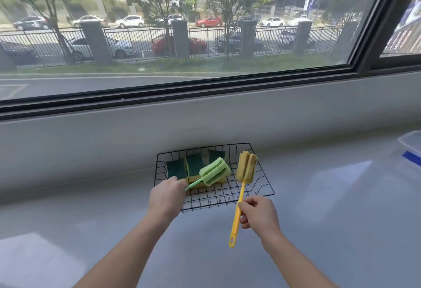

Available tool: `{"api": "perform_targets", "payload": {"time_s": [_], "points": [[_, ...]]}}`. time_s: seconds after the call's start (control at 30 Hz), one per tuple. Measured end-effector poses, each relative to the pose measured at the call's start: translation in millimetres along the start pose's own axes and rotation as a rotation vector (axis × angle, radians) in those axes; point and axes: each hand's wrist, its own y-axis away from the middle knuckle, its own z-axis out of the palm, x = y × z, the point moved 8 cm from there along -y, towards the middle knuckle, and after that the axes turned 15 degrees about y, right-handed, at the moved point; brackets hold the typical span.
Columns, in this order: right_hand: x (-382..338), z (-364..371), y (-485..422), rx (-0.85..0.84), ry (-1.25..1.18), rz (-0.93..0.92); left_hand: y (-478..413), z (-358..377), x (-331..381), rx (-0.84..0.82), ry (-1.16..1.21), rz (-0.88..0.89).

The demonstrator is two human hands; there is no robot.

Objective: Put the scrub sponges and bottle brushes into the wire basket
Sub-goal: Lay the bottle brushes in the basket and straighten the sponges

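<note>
Behind everything, a wide window (182,37) shows a street with parked cars, trees and a metal fence. Below it, a pale grey counter (319,208) fills the lower half of the view. At its right edge, a clear plastic box (410,144) with a strip of blue on it is partly cut off.

A black wire basket (216,195) stands on the counter near the wall, in the middle. The two bare forearms reach toward it. The left hand (165,196) is at the basket's left front corner, its fingers curled round the handle of the green bottle brush (215,171). The sponge head of this brush lies inside the basket, over the scrub sponges (194,164).

The right hand (259,214) is just in front of the basket and pinches the yellow bottle brush (246,168) at the middle of its handle. The head of this brush is tilted up over the right side of the basket, and the loop end points down toward the person.

Three sponges, dark green on top and yellow below, sit side by side in the back left part of the basket.
</note>
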Motion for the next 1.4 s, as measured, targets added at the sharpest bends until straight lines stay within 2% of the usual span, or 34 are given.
{"api": "perform_targets", "payload": {"time_s": [0.4,0.5,0.67,0.77,0.87,0.97,1.0,1.1,1.27,1.4], "points": [[23.9,-12.4,-59.0,-0.016,-0.079,0.052,-59.3,98.8,11.7,-0.323,-0.26,0.12],[27.2,-10.0,-66.0,-0.015,-0.088,0.058,-66.8,109.4,10.2,-0.351,-0.275,0.117],[29.1,-3.0,-68.5,-0.028,-0.136,0.093,-65.7,107.1,10.3,-0.324,-0.213,0.094],[26.2,3.3,-63.2,-0.044,-0.196,0.11,-59.4,89.6,17.7,-0.235,-0.092,0.088],[20.1,10.7,-55.2,-0.045,-0.261,0.128,-45.1,63.8,30.3,-0.134,0.197,0.054],[9.2,21.2,-45.1,-0.051,-0.352,0.146,-23.3,54.7,42.2,-0.229,0.605,-0.079],[4.7,25.3,-41.1,-0.054,-0.376,0.146,-16.7,53.3,48.1,-0.279,0.669,-0.087],[-8.7,37.9,-29.5,-0.065,-0.434,0.142,-3.2,43.0,64.3,-0.329,0.548,0.035],[-31.9,54.7,-16.3,-0.141,-0.512,0.111,3.3,22.9,59.5,-0.216,0.402,0.129],[-34.8,52.8,-13.5,-0.161,-0.414,0.038,-1.1,10.6,36.2,-0.112,0.365,0.124]]}}
